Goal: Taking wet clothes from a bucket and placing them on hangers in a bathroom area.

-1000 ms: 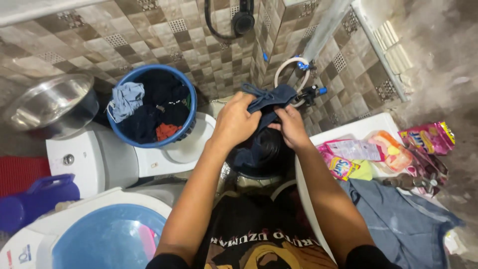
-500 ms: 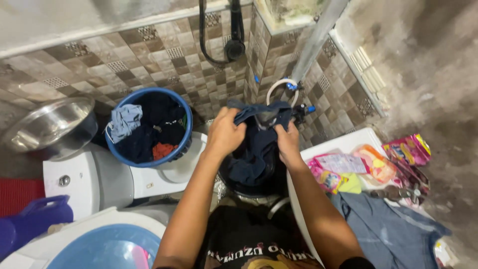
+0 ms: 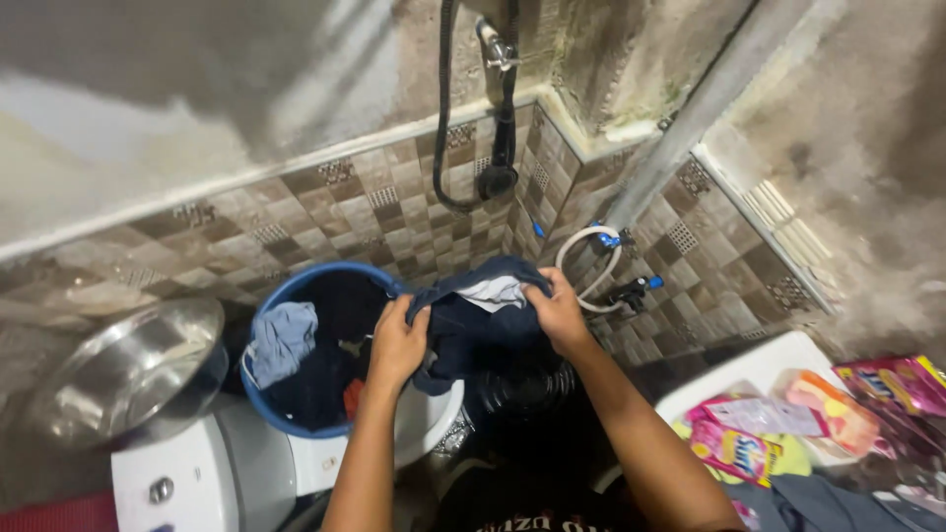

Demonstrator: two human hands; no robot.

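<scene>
Gripping a dark garment (image 3: 473, 330) in left hand (image 3: 397, 345) and right hand (image 3: 558, 313), hemmed by tiled wall (image 3: 325, 212), blue basket (image 3: 296, 394) just left, packets (image 3: 788, 424) right.

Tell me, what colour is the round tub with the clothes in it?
The tub is blue, seen best in the head view.

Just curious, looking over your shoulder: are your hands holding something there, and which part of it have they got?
Yes. Both hands grip one dark blue cloth garment by its upper edge: the left hand at the left end, the right hand at the right end.
</scene>
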